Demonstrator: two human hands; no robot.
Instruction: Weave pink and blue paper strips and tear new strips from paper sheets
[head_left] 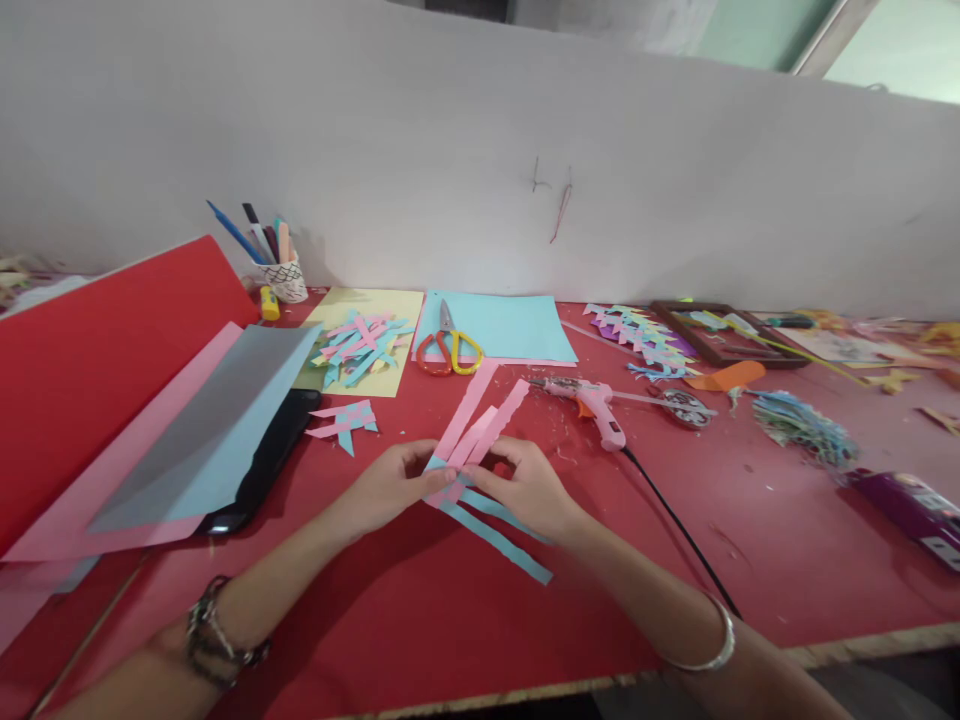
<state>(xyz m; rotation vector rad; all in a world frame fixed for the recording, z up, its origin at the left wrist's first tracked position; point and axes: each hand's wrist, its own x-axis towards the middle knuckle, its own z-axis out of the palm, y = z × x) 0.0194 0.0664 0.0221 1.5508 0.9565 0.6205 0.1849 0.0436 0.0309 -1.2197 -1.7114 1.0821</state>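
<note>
The left hand (394, 487) and the right hand (531, 492) grasp with their fingers a woven paper piece (471, 437), which is above the red bench (360, 620). Its three pink strips (472, 400) run lengthwise away from the person, leaning to the right; two light blue strips (502, 545) point to the lower right. The pink-and-blue middle is partly covered by the fingers.

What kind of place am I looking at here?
Probably a craft workspace, at home or in a workshop; I can't tell which. The pink glue gun, the scissors and the held pink and blue paper strips suggest it.
</note>
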